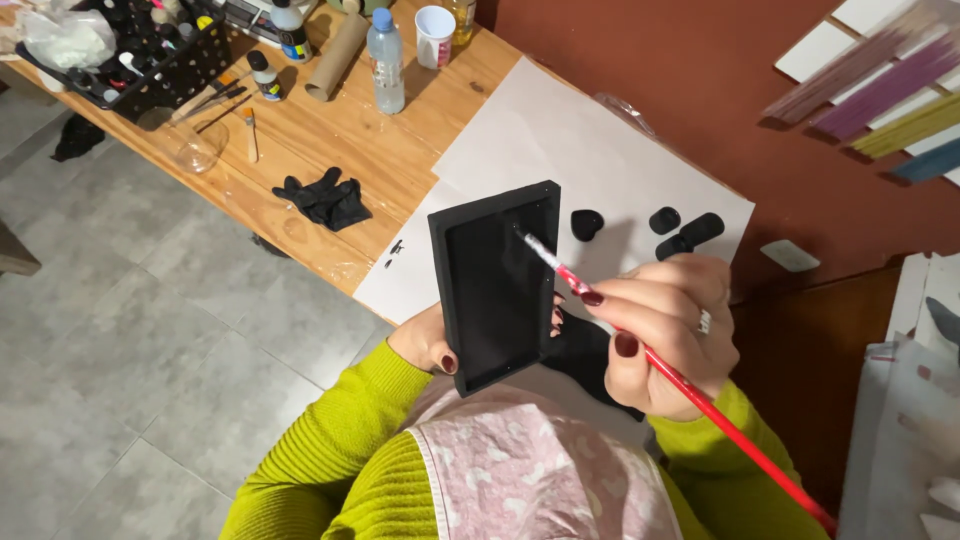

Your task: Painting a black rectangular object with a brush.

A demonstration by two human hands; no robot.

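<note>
Black rectangular tray [497,290] sits upright in our left hand [432,345], fingers wrapped around its near edge, held above the white paper sheet [560,150]. Our right hand [665,330] pinches a red-handled brush [680,380], its tip touching the tray's inner far corner. Small black pieces [680,232] lie on the paper farther right; a black glove [325,200] lies left on the wooden table [400,150].
</note>
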